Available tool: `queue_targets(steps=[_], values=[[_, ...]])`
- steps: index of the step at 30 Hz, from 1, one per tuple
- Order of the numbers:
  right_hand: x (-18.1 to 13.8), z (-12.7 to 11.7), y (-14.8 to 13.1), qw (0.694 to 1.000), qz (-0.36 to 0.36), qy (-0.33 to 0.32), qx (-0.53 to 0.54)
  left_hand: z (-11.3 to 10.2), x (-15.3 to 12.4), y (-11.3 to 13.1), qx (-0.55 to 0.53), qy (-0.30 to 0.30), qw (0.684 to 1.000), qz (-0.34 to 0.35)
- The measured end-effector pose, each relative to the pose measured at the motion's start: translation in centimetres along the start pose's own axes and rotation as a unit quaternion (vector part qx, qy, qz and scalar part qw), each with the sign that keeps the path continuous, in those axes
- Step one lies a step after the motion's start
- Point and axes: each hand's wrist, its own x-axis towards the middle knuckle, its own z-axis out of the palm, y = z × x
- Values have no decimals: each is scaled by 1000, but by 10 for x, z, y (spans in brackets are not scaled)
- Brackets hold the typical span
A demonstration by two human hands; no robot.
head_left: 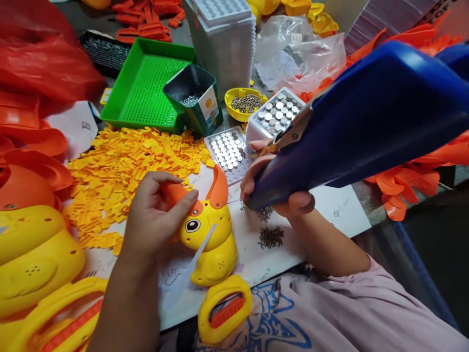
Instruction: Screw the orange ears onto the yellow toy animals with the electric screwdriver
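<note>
My left hand (156, 215) grips the orange ear of a yellow toy animal (210, 242) that stands on white paper before me. My right hand (278, 193) is closed round the handle of a big blue power screwdriver (366, 117), which slants up to the right. A small pile of dark screws (270, 237) lies on the paper just under that hand. Behind the toy sit trays of round button batteries (229, 151).
A heap of small yellow plastic pieces (124, 166) lies left of centre, a green tray (146, 88) and a dark tin (196, 98) behind it. A yellow bowl of screws (245, 103), more yellow toy shells (32, 254) at left, orange parts (414, 176) at right.
</note>
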Motion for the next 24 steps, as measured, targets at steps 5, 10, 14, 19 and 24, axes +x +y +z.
queue_targets(steps=[5,10,14,19,24], values=[[1,-3,1,1000,2,-26,-6,0,-6,0,-71,-2,997,-7],[2,-1,-3,1000,-11,-4,2,1,-6,0,-79,-1,997,-8],[4,0,-12,998,-61,19,-4,0,-5,-2,-76,-5,997,14],[8,7,-33,995,-88,54,14,-1,-6,-3,-48,-36,997,50],[5,12,-46,989,-113,75,60,-3,-10,2,58,-55,988,135]])
